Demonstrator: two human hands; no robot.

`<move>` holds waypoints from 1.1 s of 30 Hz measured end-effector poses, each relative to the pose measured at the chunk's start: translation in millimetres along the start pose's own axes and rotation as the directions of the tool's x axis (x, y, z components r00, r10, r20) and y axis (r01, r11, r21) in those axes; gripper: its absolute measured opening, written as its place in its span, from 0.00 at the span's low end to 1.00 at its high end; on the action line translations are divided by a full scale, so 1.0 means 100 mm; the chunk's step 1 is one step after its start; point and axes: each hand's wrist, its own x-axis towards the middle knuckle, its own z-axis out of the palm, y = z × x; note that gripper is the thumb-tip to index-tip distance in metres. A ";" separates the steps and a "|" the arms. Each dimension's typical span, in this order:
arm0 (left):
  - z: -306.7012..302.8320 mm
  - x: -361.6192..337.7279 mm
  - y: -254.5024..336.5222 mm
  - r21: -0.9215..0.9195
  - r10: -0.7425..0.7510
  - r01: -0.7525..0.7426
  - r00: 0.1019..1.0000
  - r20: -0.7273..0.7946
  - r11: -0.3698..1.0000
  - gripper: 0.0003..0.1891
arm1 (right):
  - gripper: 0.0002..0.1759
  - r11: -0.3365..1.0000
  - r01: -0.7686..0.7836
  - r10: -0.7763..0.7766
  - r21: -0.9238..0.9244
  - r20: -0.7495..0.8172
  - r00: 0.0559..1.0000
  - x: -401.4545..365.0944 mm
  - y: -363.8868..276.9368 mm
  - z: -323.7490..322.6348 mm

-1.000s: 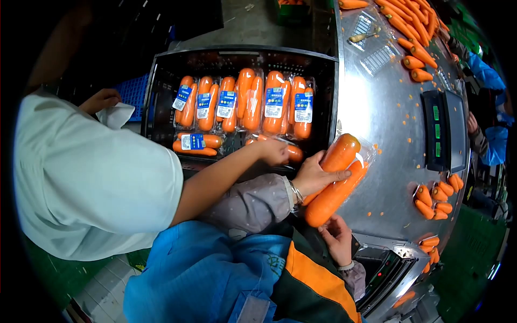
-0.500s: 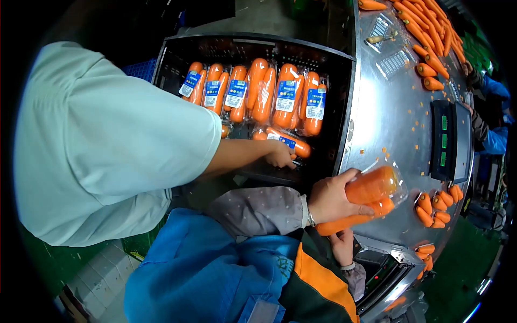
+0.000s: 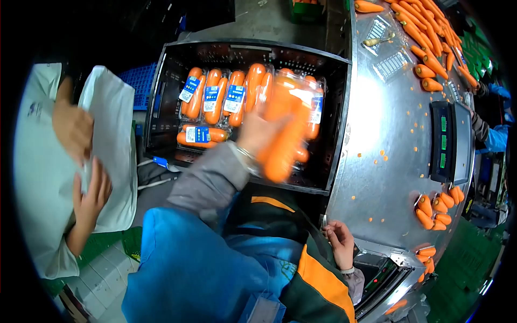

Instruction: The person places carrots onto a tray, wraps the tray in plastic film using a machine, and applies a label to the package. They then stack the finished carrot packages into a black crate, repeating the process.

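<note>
My left hand [image 3: 259, 130] grips a clear-wrapped pack of carrots [image 3: 288, 129], blurred by motion, over the black crate [image 3: 338, 134]. Below it in the crate, a row of labelled carrot packs [image 3: 214, 97] lies side by side, and the held pack covers some of them. Another pack [image 3: 202, 135] rests crosswise at the crate's near side. By the metal table's near edge, my right hand [image 3: 341, 246] has its fingers pinched together at a small pale thing I cannot make out.
At left, a co-worker in pale clothing holds both hands [image 3: 81, 156] near each other. The steel table [image 3: 371, 134] bears a heap of loose carrots [image 3: 425, 32], a scale [image 3: 449, 141] with green displays, small carrots [image 3: 431, 210] and scraps. A sealing machine-like device [image 3: 382, 274] stands at lower right.
My left hand has carried the carrot pack leftward from the table's edge to over the crate. The co-worker's arm has withdrawn from the crate. My right hand stays by the table's edge.
</note>
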 end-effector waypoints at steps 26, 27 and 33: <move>-0.60 0.70 -1.34 0.772 0.044 -0.628 0.772 0.634 -0.099 0.33 | 0.11 0.993 -0.114 0.112 -0.037 -0.040 0.993 0.24 -0.03 0.16; -0.61 0.79 -1.47 0.814 0.000 -0.571 0.819 0.574 -0.108 0.27 | 0.12 0.994 -0.107 0.105 -0.037 -0.041 0.994 0.23 -0.02 0.14; -0.67 1.00 -1.83 0.857 -0.031 -0.493 0.869 0.494 -0.150 0.13 | 0.12 0.996 -0.074 0.070 -0.053 -0.071 0.995 0.17 0.04 0.06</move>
